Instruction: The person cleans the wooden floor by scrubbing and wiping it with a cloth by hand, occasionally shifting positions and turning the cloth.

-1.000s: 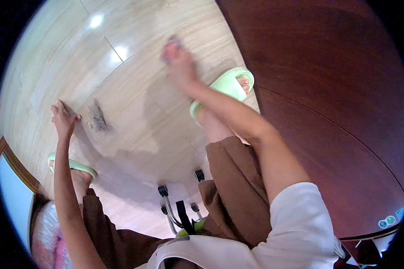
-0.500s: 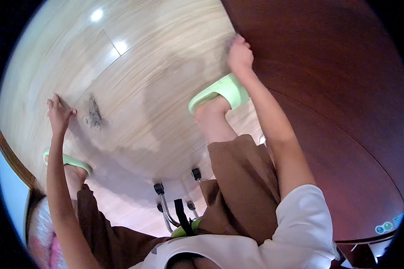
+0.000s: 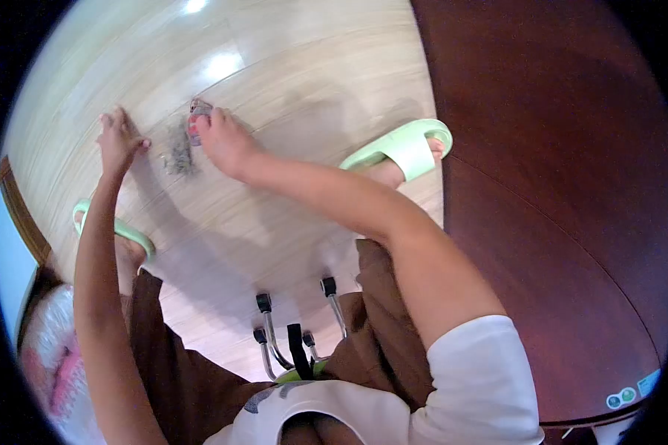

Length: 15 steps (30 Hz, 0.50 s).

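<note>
Change of place for the right hand (image 3: 228, 142): leaving the edge of the dark wood panel (image 3: 542, 111), where it was half a second ago, and now working just beside the grey fluff (image 3: 179, 153) on the pale floor (image 3: 297, 78). Bringing along a small pink-and-grey thing (image 3: 195, 119), clamped between thumb and fingers, with one end poking out past the grip; too small for naming with certainty. Lying right against the fluff's right side or only just apart from it; not showing clearly enough to tell which.

With the left hand (image 3: 119, 139), holding nothing: spreading thumb and fingers apart low over the floor, on the fluff's other side, staying near it as in both earlier views. Not showing plainly whether touching the floor.

Meaning, by judgement, a shift of the work from the panel's edge back to the loose fluff, now bringing fluff and held thing together in one spot between the two hands, well away from the panel.
</note>
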Each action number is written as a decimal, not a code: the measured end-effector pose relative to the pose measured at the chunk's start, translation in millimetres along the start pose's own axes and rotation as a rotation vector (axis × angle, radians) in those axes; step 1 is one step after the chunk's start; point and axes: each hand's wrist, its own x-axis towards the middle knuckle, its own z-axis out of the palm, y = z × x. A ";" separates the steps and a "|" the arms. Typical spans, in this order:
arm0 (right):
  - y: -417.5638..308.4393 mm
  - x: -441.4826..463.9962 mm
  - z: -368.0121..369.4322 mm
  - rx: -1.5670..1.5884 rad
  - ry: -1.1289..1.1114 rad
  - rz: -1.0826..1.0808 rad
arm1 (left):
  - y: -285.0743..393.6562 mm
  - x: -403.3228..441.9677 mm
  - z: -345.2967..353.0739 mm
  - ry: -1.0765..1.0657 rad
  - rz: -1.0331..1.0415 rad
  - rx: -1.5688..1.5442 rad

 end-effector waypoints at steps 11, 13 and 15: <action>104.2 93.1 -102.1 -0.234 0.583 0.160 | 7.7 1.5 0.1 0.017 -0.035 -0.026; 83.6 99.2 -76.8 -0.141 0.608 0.154 | 9.2 -0.1 -0.2 0.014 -0.061 -0.009; 61.0 101.6 -31.9 -0.018 0.569 -0.047 | 6.3 1.4 1.2 0.028 -0.057 0.037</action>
